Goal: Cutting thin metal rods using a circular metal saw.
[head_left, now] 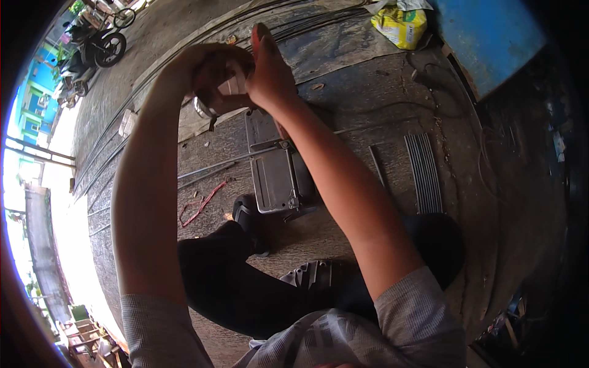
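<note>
Here we are, both arms stretched out ahead: our left hand (219,66) is curled at the far side of the metal plate (270,181), and our right hand (271,76) is up close against it, one digit pointing up. Between and just below them sits a silvery-edged thing (203,108), in the air, it seems, and badly blurred. Are we pinching it or cupping it? We can't tell; our fingers blur together there.

And that's the worry! If our hold is loose or one-sided, we'd guess the thing could slip and clatter onto the plate or the floor (343,132). A sharp rim, if it has one, might nick a finger. Reaching this far could tire our arms and unsteady us. Watch, too, the long rod (211,167) and the red string (208,201) nearby: a careless foot might catch either.
</note>
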The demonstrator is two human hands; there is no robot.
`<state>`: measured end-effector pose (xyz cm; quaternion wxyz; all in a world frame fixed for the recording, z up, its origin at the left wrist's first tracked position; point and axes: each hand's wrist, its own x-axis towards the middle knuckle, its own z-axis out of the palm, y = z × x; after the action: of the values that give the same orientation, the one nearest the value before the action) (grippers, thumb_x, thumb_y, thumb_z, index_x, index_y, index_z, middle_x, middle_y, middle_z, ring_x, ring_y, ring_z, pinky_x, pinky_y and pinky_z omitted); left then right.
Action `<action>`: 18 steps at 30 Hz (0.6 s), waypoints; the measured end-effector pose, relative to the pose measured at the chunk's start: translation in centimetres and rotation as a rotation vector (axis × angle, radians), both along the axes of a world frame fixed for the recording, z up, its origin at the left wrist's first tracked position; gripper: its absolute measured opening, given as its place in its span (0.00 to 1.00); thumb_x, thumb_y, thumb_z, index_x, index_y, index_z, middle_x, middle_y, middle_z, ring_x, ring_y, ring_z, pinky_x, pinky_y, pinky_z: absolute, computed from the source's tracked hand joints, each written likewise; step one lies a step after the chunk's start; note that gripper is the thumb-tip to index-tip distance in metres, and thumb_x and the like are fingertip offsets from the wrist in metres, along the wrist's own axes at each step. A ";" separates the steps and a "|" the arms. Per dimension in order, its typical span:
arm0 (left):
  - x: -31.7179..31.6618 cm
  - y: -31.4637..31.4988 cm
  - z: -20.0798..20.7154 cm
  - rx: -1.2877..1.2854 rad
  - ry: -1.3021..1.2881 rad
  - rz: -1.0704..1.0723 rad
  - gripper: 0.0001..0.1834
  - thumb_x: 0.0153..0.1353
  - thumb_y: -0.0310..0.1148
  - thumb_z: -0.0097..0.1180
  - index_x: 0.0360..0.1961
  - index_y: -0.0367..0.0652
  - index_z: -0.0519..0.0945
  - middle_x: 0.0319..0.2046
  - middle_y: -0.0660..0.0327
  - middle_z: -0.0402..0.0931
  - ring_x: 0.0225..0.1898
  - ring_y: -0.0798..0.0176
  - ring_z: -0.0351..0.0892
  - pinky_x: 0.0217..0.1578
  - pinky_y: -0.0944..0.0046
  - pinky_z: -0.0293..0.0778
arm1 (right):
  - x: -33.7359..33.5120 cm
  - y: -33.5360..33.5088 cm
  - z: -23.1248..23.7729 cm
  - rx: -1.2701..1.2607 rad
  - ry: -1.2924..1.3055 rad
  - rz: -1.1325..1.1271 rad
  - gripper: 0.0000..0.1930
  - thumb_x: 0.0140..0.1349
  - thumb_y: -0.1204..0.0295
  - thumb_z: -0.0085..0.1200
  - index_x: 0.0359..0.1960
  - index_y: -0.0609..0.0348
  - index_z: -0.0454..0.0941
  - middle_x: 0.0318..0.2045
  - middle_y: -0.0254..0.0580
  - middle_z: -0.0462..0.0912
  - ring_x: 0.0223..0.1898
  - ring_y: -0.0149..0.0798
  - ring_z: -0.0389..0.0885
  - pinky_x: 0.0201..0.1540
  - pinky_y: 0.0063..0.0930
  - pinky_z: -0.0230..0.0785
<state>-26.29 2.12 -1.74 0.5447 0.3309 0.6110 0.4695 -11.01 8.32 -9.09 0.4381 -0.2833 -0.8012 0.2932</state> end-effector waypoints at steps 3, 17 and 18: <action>-3.7 1.7 0.1 -0.049 -0.002 0.056 0.18 0.62 0.36 0.49 0.49 0.37 0.77 0.34 0.63 0.79 0.31 0.69 0.76 0.29 0.72 0.78 | -1.7 0.7 1.3 -0.102 -0.124 0.017 0.31 0.51 0.77 0.52 0.58 0.72 0.56 0.50 0.69 0.71 0.53 0.61 0.71 0.55 0.45 0.66; -3.2 0.5 -0.4 -0.028 0.050 0.008 0.09 0.55 0.28 0.54 0.35 0.34 0.76 0.23 0.58 0.75 0.21 0.66 0.74 0.24 0.66 0.78 | -0.7 -0.3 1.0 -0.083 -0.180 0.036 0.32 0.54 0.70 0.56 0.58 0.69 0.56 0.56 0.63 0.67 0.54 0.61 0.72 0.55 0.46 0.67; -2.6 0.5 -0.4 -0.027 0.053 0.002 0.09 0.55 0.28 0.54 0.35 0.34 0.76 0.23 0.58 0.75 0.21 0.66 0.74 0.24 0.66 0.78 | -0.6 -0.5 0.7 -0.102 -0.189 0.019 0.33 0.53 0.73 0.55 0.60 0.70 0.54 0.58 0.64 0.65 0.55 0.60 0.70 0.57 0.45 0.66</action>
<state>-28.92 2.64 -2.11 0.5323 0.3350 0.6320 0.4527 -11.57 7.82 -8.39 0.3429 -0.3241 -0.8255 0.3097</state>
